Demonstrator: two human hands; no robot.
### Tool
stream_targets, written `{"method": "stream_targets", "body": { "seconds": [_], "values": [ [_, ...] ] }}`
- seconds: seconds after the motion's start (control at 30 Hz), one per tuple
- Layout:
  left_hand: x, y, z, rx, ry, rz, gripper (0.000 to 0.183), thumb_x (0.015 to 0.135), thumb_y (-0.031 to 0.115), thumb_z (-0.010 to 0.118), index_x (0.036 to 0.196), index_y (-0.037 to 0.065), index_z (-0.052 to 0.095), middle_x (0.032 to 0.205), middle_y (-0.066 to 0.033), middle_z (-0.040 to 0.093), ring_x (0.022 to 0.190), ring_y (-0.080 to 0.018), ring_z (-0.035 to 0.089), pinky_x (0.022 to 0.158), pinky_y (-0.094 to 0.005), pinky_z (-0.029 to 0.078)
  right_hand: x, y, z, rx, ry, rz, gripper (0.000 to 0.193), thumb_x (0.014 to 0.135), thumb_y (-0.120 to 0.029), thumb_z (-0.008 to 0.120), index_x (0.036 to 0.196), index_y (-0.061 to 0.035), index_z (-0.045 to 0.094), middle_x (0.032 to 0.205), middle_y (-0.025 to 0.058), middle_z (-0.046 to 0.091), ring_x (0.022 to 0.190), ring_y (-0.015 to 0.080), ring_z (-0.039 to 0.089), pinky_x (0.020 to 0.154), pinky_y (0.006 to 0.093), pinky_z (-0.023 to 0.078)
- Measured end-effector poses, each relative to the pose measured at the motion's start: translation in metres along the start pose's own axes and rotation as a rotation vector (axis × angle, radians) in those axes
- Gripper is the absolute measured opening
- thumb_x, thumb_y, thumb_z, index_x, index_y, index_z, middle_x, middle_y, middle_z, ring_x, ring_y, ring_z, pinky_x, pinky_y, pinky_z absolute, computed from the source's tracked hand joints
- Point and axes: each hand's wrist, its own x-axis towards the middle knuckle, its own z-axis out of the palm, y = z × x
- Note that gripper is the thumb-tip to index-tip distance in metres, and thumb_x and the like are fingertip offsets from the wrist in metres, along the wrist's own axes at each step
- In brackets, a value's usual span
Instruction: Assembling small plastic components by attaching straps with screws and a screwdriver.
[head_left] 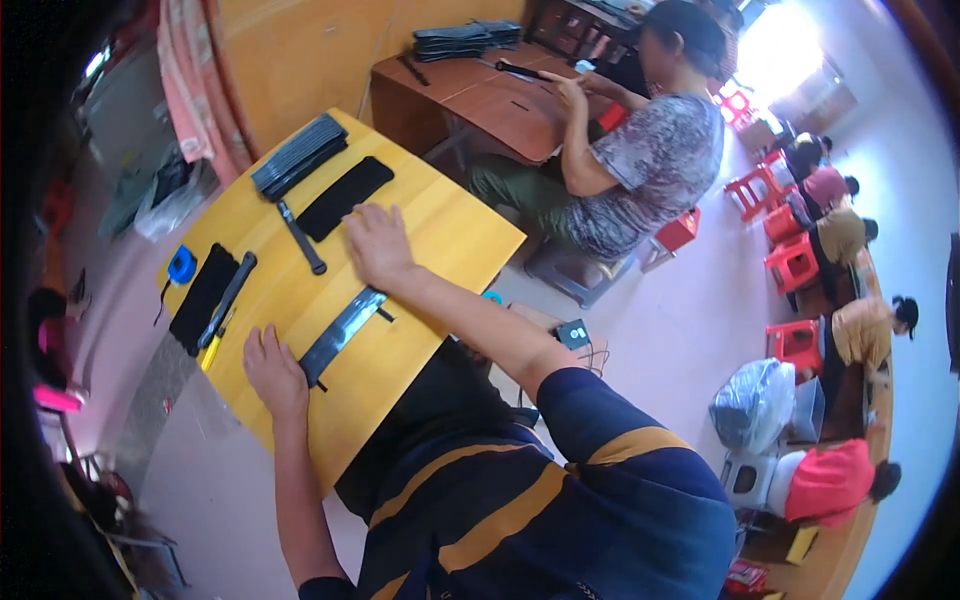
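A glossy dark strip [338, 335] lies flat on the yellow table [440, 215], a short black tab sticking out near each end. My left hand [275, 375] rests beside its left end, fingers stretched out. Over its right end lies my right hand's wrist; the right hand [380, 245] is spread on the tabletop, fingertips close to a black fabric strip [345, 198]. Whether those fingertips touch the fabric, I cannot tell. A narrow dark strap-like piece [300, 238] lies left of my right hand. Neither hand appears to grip anything.
A stack of dark strips [300, 155] lies at the table's far edge. On the left are black fabric [203, 300], a slim dark piece [230, 295], a yellow tool [212, 350] and a blue tape measure [181, 266]. A co-worker [650, 160] sits at a brown table [470, 110].
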Motion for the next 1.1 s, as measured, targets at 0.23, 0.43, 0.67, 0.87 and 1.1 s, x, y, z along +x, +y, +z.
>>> {"method": "stream_targets", "body": {
  "seconds": [0.23,0.43,0.67,0.87,1.1],
  "values": [
    [-0.002,0.004,-0.002,0.072,0.035,0.036,0.037,0.098,0.009,0.056,0.134,0.001,0.061,0.138,-0.0252,0.056,0.129,-0.0432,0.051,0.110,-0.0524,0.040,0.022,-0.048,-0.006,0.203,-0.316,0.094,0.044,0.090,-0.029,0.069,0.127,-0.0077,0.061,0.121,0.0180,0.060,0.110,0.0360,0.061,0.092,0.0485,0.050],
    [-0.008,-0.002,-0.011,0.080,0.018,0.051,0.037,0.098,0.007,0.055,0.134,0.001,0.061,0.136,-0.0251,0.058,0.127,-0.0433,0.052,0.109,-0.0506,0.042,0.023,-0.046,0.015,0.025,-0.530,-0.004,0.036,0.090,-0.020,0.067,0.124,-0.0101,0.064,0.116,0.0154,0.062,0.111,0.0324,0.063,0.081,0.0416,0.055],
    [-0.014,-0.008,-0.018,-0.063,0.042,0.020,0.038,0.094,0.003,0.057,0.132,0.000,0.061,0.132,-0.0256,0.059,0.127,-0.0431,0.053,0.110,-0.0500,0.042,0.021,-0.055,0.016,0.064,-0.468,0.040,0.034,0.089,-0.013,0.066,0.121,-0.0049,0.062,0.114,0.0166,0.064,0.109,0.0334,0.065,0.082,0.0427,0.057],
    [-0.015,-0.007,-0.019,-0.097,0.027,0.002,0.039,0.092,0.002,0.057,0.131,-0.001,0.061,0.133,-0.0247,0.060,0.129,-0.0425,0.053,0.112,-0.0495,0.041,0.026,-0.058,0.022,0.343,-0.453,0.427,0.029,0.085,-0.010,0.066,0.112,-0.0009,0.059,0.104,0.0224,0.070,0.100,0.0377,0.070,0.086,0.0482,0.056],
    [-0.014,-0.013,-0.012,-0.086,0.043,0.011,0.038,0.092,0.003,0.058,0.130,0.000,0.062,0.131,-0.0246,0.061,0.129,-0.0425,0.053,0.112,-0.0497,0.041,0.037,-0.055,0.000,0.967,-0.624,0.796,0.032,0.085,-0.012,0.066,0.113,-0.0032,0.054,0.086,0.0176,0.067,0.063,0.0263,0.068,0.056,0.0393,0.053]
  ]
}}
